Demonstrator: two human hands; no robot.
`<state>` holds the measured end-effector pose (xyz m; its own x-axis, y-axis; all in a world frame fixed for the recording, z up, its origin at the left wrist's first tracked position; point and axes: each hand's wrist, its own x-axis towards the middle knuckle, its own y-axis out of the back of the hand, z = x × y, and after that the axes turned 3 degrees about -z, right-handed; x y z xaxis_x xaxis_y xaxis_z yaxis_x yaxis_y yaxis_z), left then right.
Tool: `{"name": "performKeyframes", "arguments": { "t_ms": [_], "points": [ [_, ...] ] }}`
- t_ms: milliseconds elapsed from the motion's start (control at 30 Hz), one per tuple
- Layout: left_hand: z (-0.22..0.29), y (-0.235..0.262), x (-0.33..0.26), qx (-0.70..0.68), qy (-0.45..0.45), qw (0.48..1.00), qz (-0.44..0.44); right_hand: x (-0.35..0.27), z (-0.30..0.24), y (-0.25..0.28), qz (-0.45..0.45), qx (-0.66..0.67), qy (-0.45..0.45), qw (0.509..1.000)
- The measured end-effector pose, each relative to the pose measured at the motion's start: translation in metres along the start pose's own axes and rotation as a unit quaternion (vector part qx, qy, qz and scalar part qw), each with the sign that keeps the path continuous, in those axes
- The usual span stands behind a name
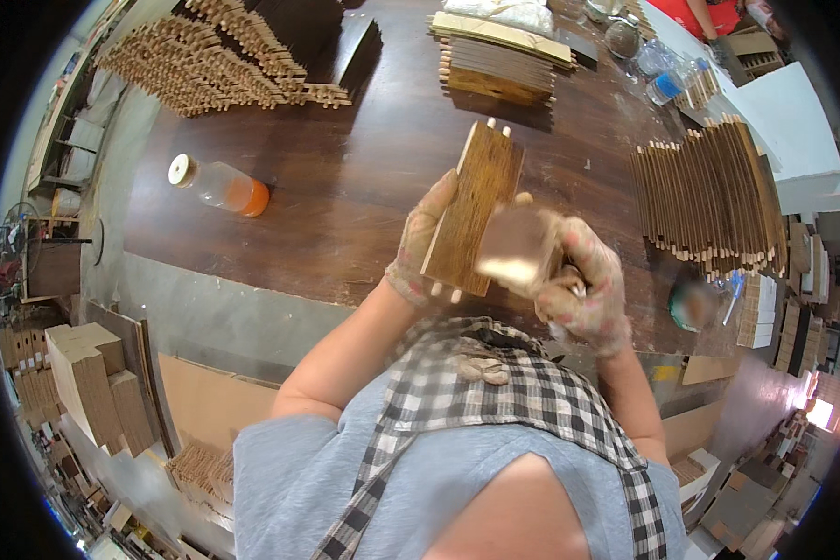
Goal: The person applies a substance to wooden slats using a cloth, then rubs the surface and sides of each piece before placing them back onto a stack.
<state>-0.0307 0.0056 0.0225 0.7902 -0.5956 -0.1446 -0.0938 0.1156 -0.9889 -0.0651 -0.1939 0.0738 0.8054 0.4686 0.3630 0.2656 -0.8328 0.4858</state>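
My left hand (418,245), in a stained work glove, grips a flat wooden slat (473,207) with small dowel pegs at both ends, held upright over the dark table. Gloved too, my right hand (583,285) presses a blurred sanding block (516,246) against the slat's lower right face. Both hands are just in front of my chest, above the table's near edge.
A dark wooden table (345,187) carries stacks of pegged slats at the far left (224,56), far middle (495,65) and right (709,191). A clear bottle with orange liquid (220,186) lies at the left. Cardboard boxes (89,378) stand on the floor.
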Motion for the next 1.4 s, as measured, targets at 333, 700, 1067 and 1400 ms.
{"name": "performKeyframes", "arguments": {
  "t_ms": [333, 700, 1067, 1400],
  "points": [
    [0.003, 0.007, 0.002, 0.054, -0.097, 0.994, -0.014, 0.017, -0.045, -0.017, -0.089, -0.276, -0.023, 0.957],
    [0.014, 0.013, 0.006, -0.020, -0.056, 0.991, -0.123, 0.001, -0.032, 0.003, -0.014, -0.181, -0.081, 0.980],
    [-0.006, 0.021, 0.005, 0.114, -0.015, 0.993, -0.027, 0.064, -0.006, 0.019, -0.051, -0.311, -0.049, 0.948],
    [-0.001, 0.016, -0.009, -0.035, 0.064, 0.994, -0.078, 0.091, 0.057, 0.077, 0.188, -0.115, -0.119, 0.968]
  ]
}}
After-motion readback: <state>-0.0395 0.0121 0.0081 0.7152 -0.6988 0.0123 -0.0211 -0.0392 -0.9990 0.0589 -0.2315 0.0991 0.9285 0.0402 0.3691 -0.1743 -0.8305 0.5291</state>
